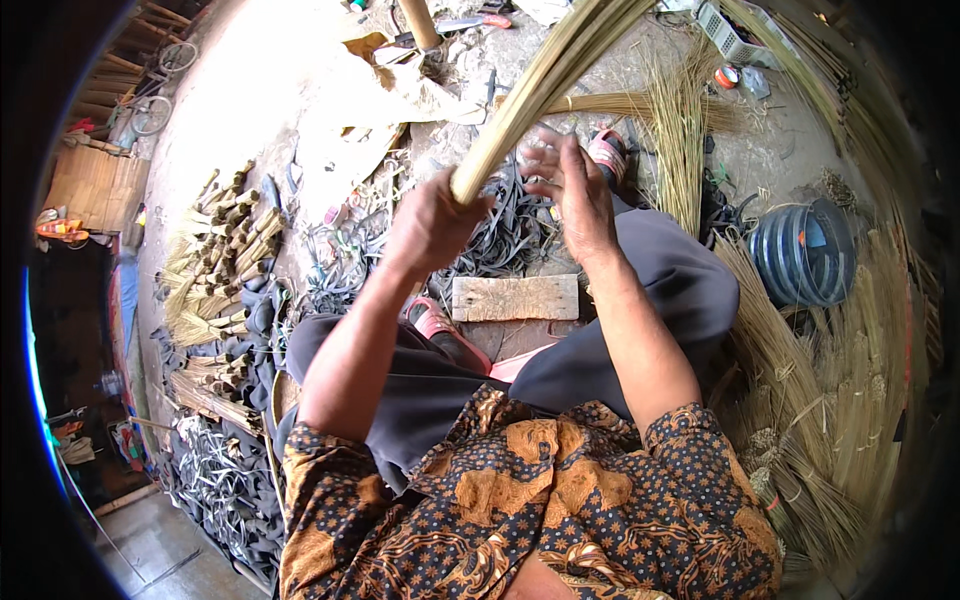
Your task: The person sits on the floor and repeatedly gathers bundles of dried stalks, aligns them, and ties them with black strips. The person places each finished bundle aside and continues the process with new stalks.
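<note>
My left hand (432, 225) is wrapped round the near end of a long bundle of dry straw stalks (535, 95). The bundle slants up and away to the right, past the top of the view. Beside it, my right hand (573, 195) is raised with its fingers spread and slightly blurred, and nothing shows in it. Below the two hands a small wooden board (515, 298) lies between my feet. Dark rubber strips (500, 235) are heaped just beyond the board.
Tied straw bundles (225, 240) are piled at the left, above a heap of cut strips (225, 480). Loose stalks (675, 140) lie ahead on the right. A clear blue plastic container (805, 255) and more straw (790, 370) stand at my right. A knife (465, 22) lies near a wooden post (420, 25).
</note>
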The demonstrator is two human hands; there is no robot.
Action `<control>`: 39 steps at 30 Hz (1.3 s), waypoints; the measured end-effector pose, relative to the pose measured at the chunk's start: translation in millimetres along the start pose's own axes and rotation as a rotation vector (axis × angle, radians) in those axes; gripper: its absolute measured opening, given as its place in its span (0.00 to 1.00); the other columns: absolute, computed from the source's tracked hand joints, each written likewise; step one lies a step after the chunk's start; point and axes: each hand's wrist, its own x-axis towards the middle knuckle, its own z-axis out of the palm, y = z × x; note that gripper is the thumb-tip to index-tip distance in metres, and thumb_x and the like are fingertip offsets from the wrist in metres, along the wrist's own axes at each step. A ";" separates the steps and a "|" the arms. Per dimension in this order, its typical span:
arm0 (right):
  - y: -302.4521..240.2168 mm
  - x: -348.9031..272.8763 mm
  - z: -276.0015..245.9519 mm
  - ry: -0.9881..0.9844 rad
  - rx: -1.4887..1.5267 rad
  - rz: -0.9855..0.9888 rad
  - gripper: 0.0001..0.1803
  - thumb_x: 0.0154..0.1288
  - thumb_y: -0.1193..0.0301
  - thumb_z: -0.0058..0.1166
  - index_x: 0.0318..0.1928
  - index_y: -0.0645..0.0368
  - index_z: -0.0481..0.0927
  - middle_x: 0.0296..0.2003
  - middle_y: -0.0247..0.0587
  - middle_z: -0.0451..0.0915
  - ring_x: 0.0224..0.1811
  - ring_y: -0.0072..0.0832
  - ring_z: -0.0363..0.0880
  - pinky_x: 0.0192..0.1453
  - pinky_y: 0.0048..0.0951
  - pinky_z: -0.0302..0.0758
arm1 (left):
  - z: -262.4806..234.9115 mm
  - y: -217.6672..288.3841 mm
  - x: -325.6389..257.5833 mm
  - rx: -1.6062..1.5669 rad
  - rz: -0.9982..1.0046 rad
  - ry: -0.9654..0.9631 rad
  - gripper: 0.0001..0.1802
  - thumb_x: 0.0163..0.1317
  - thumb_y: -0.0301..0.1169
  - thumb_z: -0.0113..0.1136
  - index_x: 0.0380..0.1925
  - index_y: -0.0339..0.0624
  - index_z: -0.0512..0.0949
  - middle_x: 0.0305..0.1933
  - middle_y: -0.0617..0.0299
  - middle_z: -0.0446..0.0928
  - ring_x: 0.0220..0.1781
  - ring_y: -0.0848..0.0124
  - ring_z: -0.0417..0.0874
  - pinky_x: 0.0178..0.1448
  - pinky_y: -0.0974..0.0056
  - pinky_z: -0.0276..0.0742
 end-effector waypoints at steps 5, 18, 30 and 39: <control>113.4 -0.4 -50.1 0.230 -0.585 0.507 0.14 0.76 0.60 0.57 0.38 0.56 0.83 0.26 0.29 0.81 0.25 0.15 0.77 0.26 0.20 0.69 | -49.8 -25.5 6.4 0.089 -0.061 0.029 0.22 0.68 0.46 0.69 0.50 0.39 0.80 0.32 0.42 0.84 0.36 0.47 0.88 0.42 0.48 0.79; 274.4 -6.1 -45.7 0.041 -1.448 0.612 0.08 0.67 0.64 0.62 0.41 0.53 0.85 0.49 0.51 0.83 0.55 0.51 0.82 0.55 0.49 0.79 | -84.5 -53.7 -28.1 -0.046 -0.122 0.173 0.18 0.64 0.40 0.74 0.37 0.40 0.77 0.26 0.45 0.81 0.33 0.43 0.86 0.35 0.51 0.80; 192.9 -0.5 -42.6 -0.196 -0.737 0.403 0.10 0.68 0.69 0.59 0.42 0.65 0.82 0.37 0.46 0.88 0.37 0.28 0.82 0.49 0.33 0.78 | -75.6 -75.0 -24.0 0.094 -0.133 0.189 0.18 0.65 0.41 0.72 0.42 0.40 0.79 0.28 0.44 0.82 0.33 0.43 0.86 0.38 0.49 0.78; -1.5 -50.6 64.1 -0.275 -0.031 0.415 0.07 0.79 0.74 0.49 0.51 0.62 0.78 0.28 0.24 0.71 0.26 0.10 0.64 0.31 0.20 0.65 | -46.9 -82.0 -19.6 0.205 -0.062 0.184 0.19 0.66 0.46 0.68 0.37 0.42 0.75 0.29 0.44 0.83 0.36 0.41 0.86 0.40 0.40 0.79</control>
